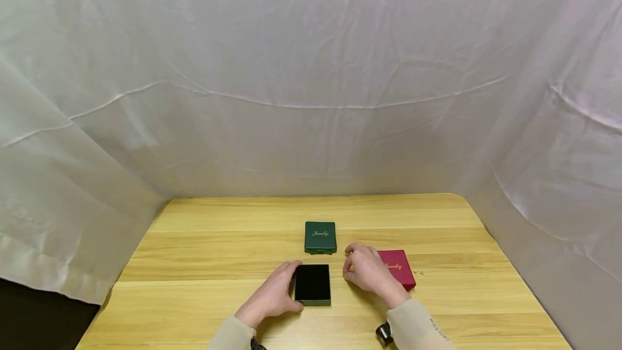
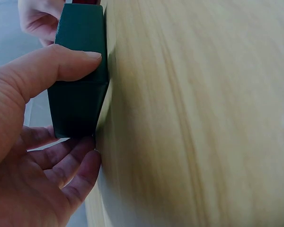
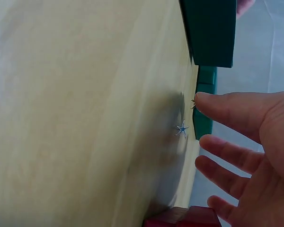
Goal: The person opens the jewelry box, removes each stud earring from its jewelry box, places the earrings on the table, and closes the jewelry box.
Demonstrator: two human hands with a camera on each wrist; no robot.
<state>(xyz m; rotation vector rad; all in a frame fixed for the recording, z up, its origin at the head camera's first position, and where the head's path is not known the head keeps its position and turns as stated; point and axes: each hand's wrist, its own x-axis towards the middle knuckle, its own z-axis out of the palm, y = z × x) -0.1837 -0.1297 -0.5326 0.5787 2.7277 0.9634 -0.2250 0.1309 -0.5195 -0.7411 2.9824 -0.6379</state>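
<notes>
My left hand [image 1: 276,291] grips a shallow dark green box half [image 2: 80,71] by its sides, thumb on the near side and fingers round the far one. Its black inside [image 1: 312,282] faces up. To the right, my right hand [image 1: 365,269] is low over the table beside the red box. Its thumb is at a small metallic piece [image 3: 193,103], apparently pinched against the index finger hidden behind; the other fingers are spread. A small silvery star-shaped piece [image 3: 182,128] lies on the wood close by.
Behind the box half is a green box lid [image 1: 320,235] lettered "Jewelry". A red "Jewelry" box [image 1: 399,270] is partly covered by my right hand. Small dark pieces [image 1: 420,273] lie to its right. Pale curtains [image 1: 311,139] enclose the wooden table [image 1: 204,247].
</notes>
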